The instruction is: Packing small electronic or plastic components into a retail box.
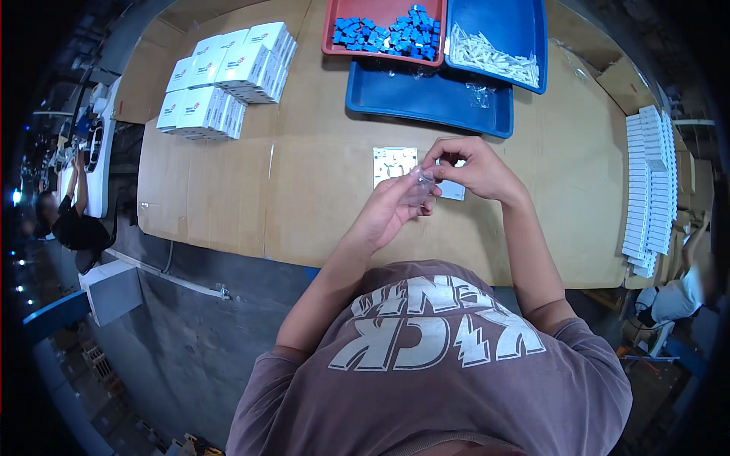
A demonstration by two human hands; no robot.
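The left hand (386, 214) and right hand (480, 172) pinch a small, see-through plastic piece (416, 194) over the brown cardboard tabletop's (319, 182) near side. Pulling gently seems best; thin plastic could tear.

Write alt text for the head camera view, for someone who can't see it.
A left hand and right hand hold clear plastic over a cardboard-covered table. Beyond are a red tray of blue parts and two blue trays, one holding white pieces; white boxes stand stacked left and right.
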